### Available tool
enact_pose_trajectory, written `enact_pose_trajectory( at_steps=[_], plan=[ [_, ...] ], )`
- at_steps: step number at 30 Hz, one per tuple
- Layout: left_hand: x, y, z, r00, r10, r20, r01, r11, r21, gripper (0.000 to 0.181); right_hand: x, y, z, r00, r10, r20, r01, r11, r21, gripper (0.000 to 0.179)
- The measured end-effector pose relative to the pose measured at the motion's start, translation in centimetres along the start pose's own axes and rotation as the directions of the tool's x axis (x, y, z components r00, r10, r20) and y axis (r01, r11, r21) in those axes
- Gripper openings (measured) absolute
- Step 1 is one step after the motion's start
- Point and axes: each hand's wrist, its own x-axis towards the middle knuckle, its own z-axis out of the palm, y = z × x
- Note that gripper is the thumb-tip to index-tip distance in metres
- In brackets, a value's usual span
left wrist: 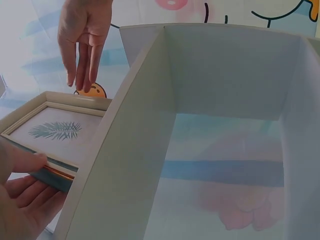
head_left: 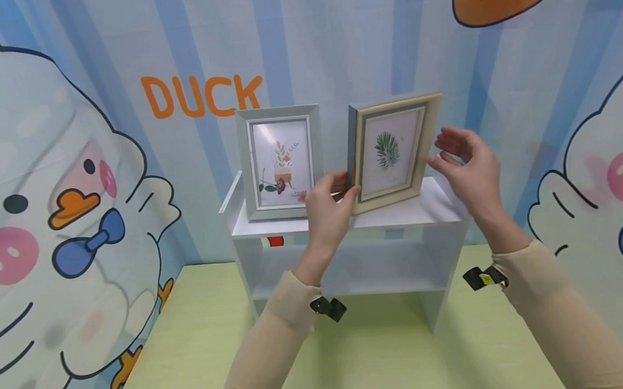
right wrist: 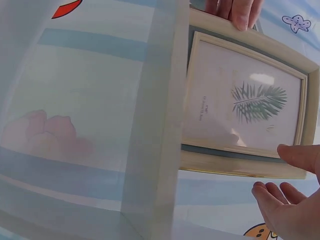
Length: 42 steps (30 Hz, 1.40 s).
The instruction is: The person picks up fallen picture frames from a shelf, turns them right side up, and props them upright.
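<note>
A cream picture frame (head_left: pixel 359 157) with a green palm leaf print stands at an angle on the right part of the white shelf (head_left: pixel 396 218). At its left edge my left hand (head_left: pixel 327 211) pinches it, thumb in front and fingers behind, as the left wrist view also shows. My right hand (head_left: pixel 474 167) is held just beyond the frame's right edge, fingers loosely bent and holding nothing. In the right wrist view the right thumb (right wrist: pixel 300 156) overlaps the frame's corner; contact is unclear there. A silver-white picture frame (head_left: pixel 244 162) with a potted plant print stands upright on the left.
The shelf unit has a lower board (head_left: pixel 346 280) and stands on a pale green surface (head_left: pixel 208 338). Behind it hangs a blue striped curtain (head_left: pixel 331 43) with large duck drawings and the orange word DUCK (head_left: pixel 203 96).
</note>
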Motion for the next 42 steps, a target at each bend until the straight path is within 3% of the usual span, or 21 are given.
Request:
enact_pose_trajectory(
  at_steps=[19,25,42],
  plan=[
    [-1.0,0.7,1.4,0.995,0.063,-0.074,-0.063,0.998,-0.004,0.026,1.1,-3.2,-0.4,0.995,-0.092,-0.045,0.094,0.995,0.036,0.050],
    [-1.2,1.2,1.9,0.989,0.076,-0.128,-0.073,0.997,0.022,0.025,1.2,-4.3,-0.3,0.994,-0.095,-0.047,0.097,0.994,0.057,0.049],
    [-2.0,2.2,3.8,0.971,0.078,-0.225,-0.078,0.997,0.009,0.022,1.9,-5.3,0.3,0.978,-0.206,-0.013,0.207,0.975,0.087,0.047]
  ],
)
